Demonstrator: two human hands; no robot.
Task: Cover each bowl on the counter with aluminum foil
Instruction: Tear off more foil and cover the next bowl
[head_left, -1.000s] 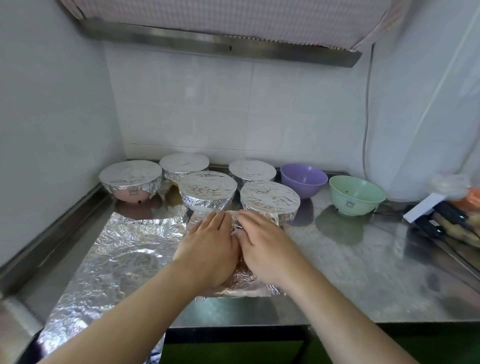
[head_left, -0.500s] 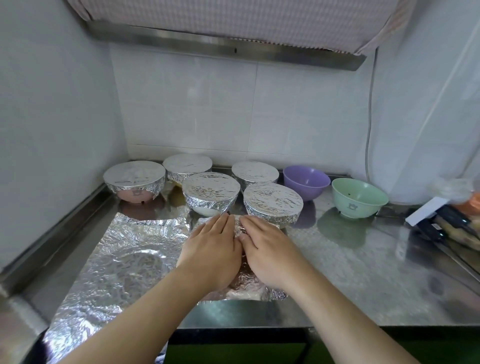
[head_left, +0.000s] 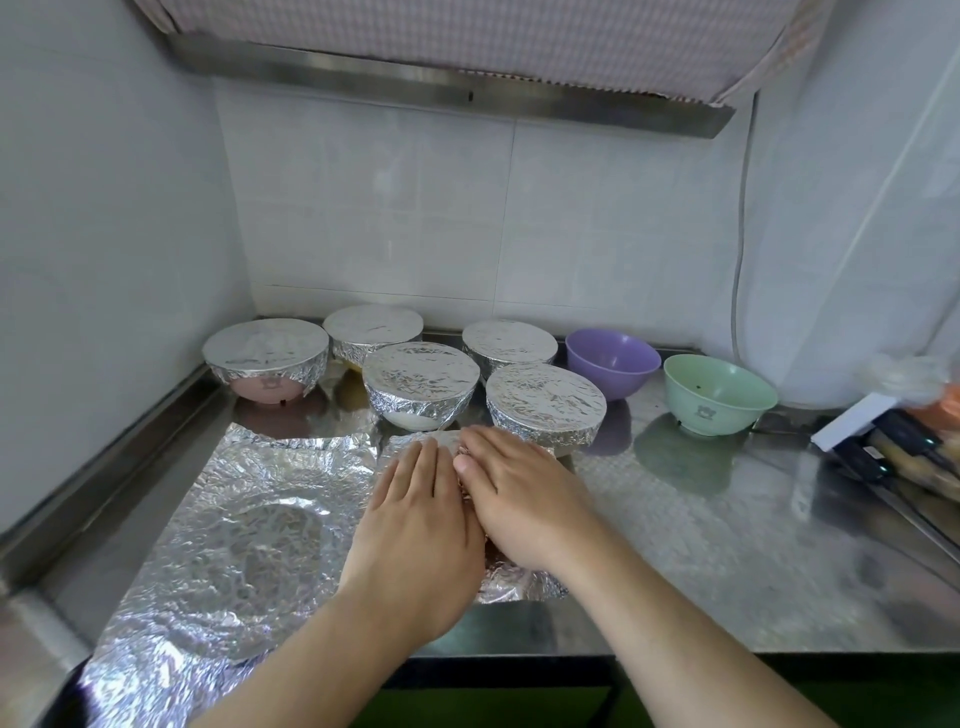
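Observation:
A crinkled sheet of aluminum foil (head_left: 249, 535) lies flat on the steel counter (head_left: 701, 551) at the front left. My left hand (head_left: 415, 535) and my right hand (head_left: 519, 499) press side by side, fingers straight, on the foil's right part. Whether a bowl sits under that part I cannot tell. Behind them stand several foil-covered bowls, among them one at the left (head_left: 266, 358), one in the middle (head_left: 420, 382) and one on the right (head_left: 545, 405). A purple bowl (head_left: 613, 361) and a green bowl (head_left: 719, 392) stand uncovered further right.
White tiled walls close the counter at the back and left. A range hood (head_left: 447, 88) hangs overhead. At the far right edge lie a white box (head_left: 852, 421) and dark-handled utensils (head_left: 893, 452). A cable (head_left: 740, 249) runs down the back wall.
Both hands stay pressed on the foil in the same spot. The view has shifted slightly; nothing else has moved.

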